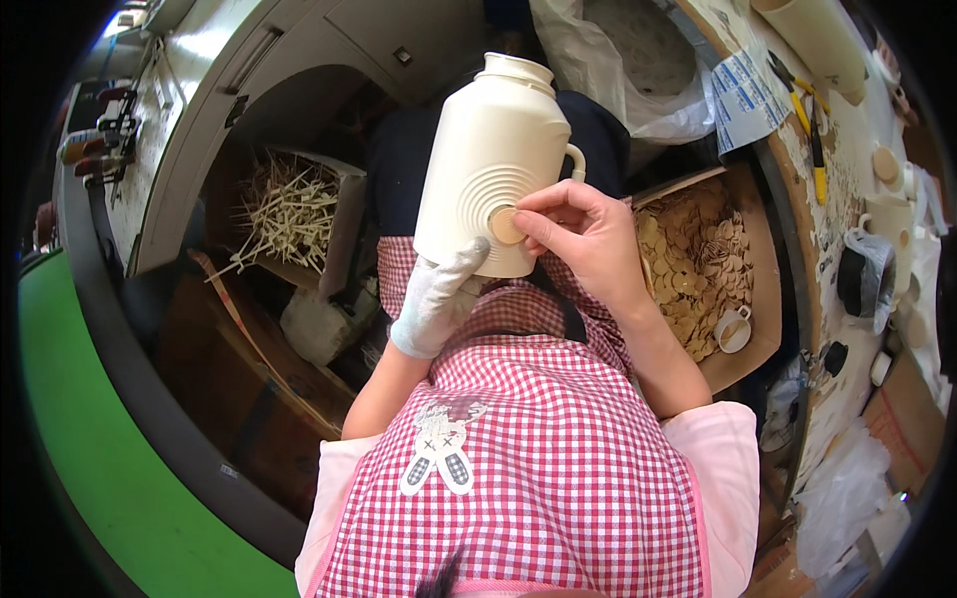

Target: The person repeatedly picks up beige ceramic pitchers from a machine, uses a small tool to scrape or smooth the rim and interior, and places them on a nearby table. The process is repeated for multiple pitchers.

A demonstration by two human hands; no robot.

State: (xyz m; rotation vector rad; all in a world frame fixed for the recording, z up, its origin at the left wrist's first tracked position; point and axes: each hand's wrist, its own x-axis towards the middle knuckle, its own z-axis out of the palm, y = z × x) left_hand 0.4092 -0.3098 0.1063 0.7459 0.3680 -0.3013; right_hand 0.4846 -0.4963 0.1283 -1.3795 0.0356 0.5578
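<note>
A cream plastic jug, like a thermos shell, lies tilted over my lap with its neck pointing away from me and a side handle on the right. My left hand, in a pale grey glove, grips its lower end, with the thumb on the front. My bare right hand pinches a small round tan disc between thumb and fingertips. That disc lies against the centre of the raised rings on the jug's face. Whether it is fixed there I cannot tell.
At my right stands a cardboard box of tan discs with a white cup in it. A box of thin cream plastic sprues is at the left. Yellow-handled pliers lie on the worn right bench, below a plastic bag.
</note>
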